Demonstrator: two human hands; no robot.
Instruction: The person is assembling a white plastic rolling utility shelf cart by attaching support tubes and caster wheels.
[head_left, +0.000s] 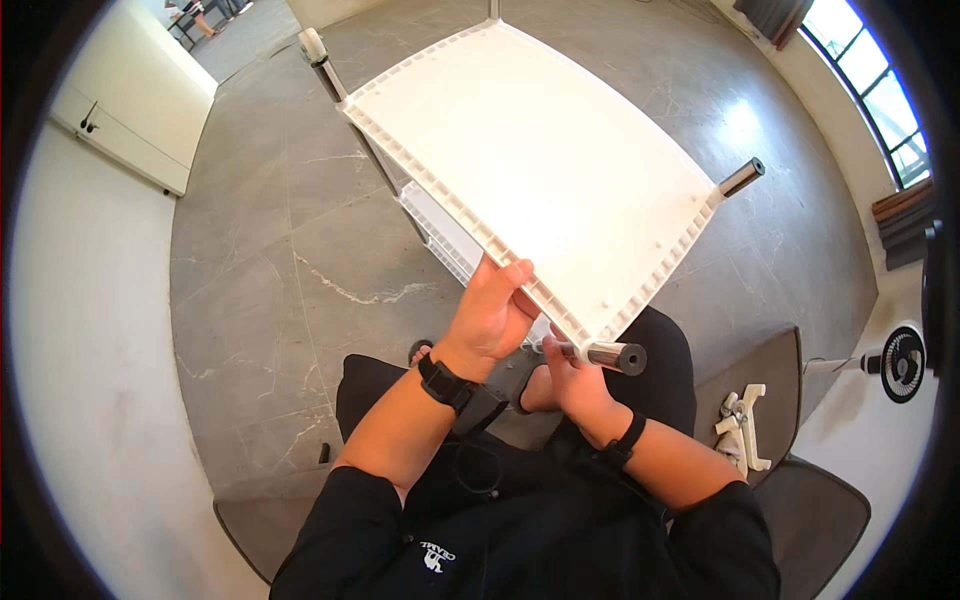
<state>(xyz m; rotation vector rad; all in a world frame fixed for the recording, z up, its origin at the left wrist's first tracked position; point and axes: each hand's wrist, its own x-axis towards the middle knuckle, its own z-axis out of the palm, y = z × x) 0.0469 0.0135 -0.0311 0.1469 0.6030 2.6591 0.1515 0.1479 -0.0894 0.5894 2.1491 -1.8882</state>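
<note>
A white plastic shelf panel (560,150) with a ribbed rim tilts before me, part of a shelf rack with metal tube legs. My left hand (492,312) is closed on its near left edge, the thumb over the rim. At the nearest corner, my right hand (580,388) is closed around a metal tube leg (615,356) with a dark hollow end; some of its fingers are hidden. Another bare leg (742,178) sticks out at the right corner. A white fitting (312,44) caps the far left leg. Below shows a second white shelf (442,232).
White plastic parts (742,428) lie on a brown padded seat (770,375) at my right. Beyond stands a small black-and-white fan (902,362). A small black piece (325,453) lies on the grey tiled floor (270,310). A white door (140,110) is at far left.
</note>
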